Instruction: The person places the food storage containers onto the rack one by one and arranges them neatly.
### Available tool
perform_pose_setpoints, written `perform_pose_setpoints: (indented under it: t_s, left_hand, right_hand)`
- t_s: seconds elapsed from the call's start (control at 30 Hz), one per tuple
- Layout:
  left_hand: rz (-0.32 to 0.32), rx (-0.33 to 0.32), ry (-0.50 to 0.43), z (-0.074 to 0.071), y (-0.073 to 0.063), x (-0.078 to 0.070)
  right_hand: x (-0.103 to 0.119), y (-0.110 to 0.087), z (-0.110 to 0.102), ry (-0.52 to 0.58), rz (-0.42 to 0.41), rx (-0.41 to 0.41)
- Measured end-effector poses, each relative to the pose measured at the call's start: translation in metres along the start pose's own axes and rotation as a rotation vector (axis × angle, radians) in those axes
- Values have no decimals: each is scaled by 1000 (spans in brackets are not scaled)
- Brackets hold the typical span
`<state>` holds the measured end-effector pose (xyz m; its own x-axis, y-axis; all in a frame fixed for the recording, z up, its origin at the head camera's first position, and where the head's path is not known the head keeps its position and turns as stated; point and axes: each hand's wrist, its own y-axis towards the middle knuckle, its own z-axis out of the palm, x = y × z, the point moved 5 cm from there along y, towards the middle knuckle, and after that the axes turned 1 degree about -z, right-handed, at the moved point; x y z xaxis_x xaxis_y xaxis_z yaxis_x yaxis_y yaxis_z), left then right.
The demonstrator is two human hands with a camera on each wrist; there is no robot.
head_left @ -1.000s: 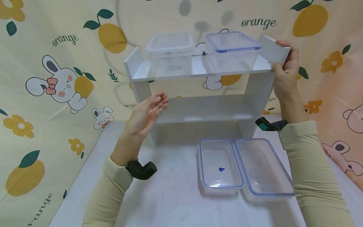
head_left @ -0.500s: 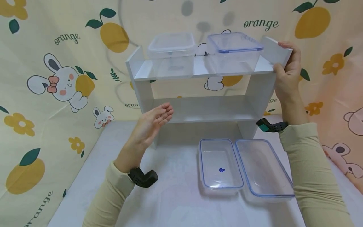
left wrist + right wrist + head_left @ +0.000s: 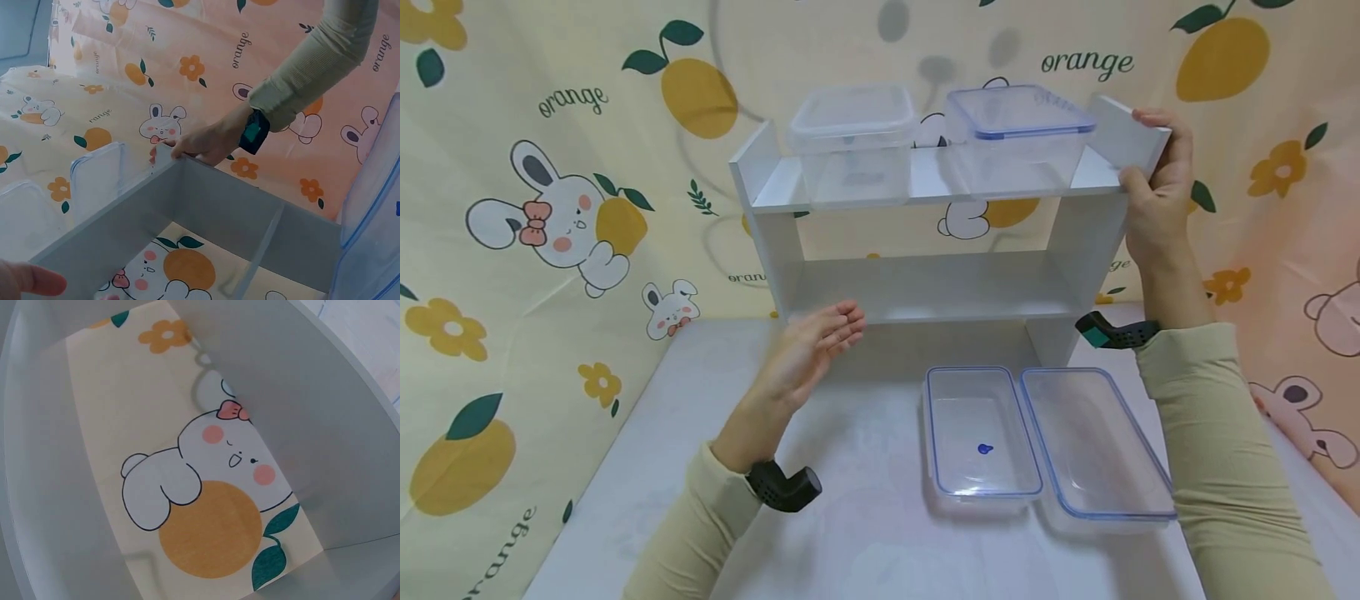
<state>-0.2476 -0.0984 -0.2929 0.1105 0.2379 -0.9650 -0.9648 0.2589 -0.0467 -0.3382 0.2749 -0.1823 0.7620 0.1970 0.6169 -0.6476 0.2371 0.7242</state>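
A white shelf rack point(image 3: 925, 287) with a middle board and raised side panels stands on the table. My right hand point(image 3: 1159, 196) grips the top of its right side panel, thumb in front and fingers over the edge. In front of the lower left part of the rack, my left hand point(image 3: 808, 350) is held with fingers fairly straight and nothing in it. On the top board sit two clear lidded boxes: a frosted-lid box point(image 3: 856, 171) at left and a blue-rimmed box point(image 3: 1018, 162) at right. The left wrist view shows part of my left hand point(image 3: 34, 279) at its lower left.
Two more clear food boxes with blue rims lie on the white table point(image 3: 857, 517) before the rack: a smaller box point(image 3: 977, 417) and a larger box point(image 3: 1101, 442) beside it. A patterned cloth point(image 3: 587, 333) with rabbits and oranges hangs behind.
My left hand has lowered and shifted slightly right, from beside the upper opening to the level of the middle board. My right hand keeps its grip on the side panel; the boxes have not moved.
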Motion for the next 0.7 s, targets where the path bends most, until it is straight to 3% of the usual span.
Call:
perform_pose_setpoints:
  t_s: [0.7]
  left_hand:
    - [-93,64,-11,14,4,55]
  right_hand:
    - [-2,1,-1,0,-14,4]
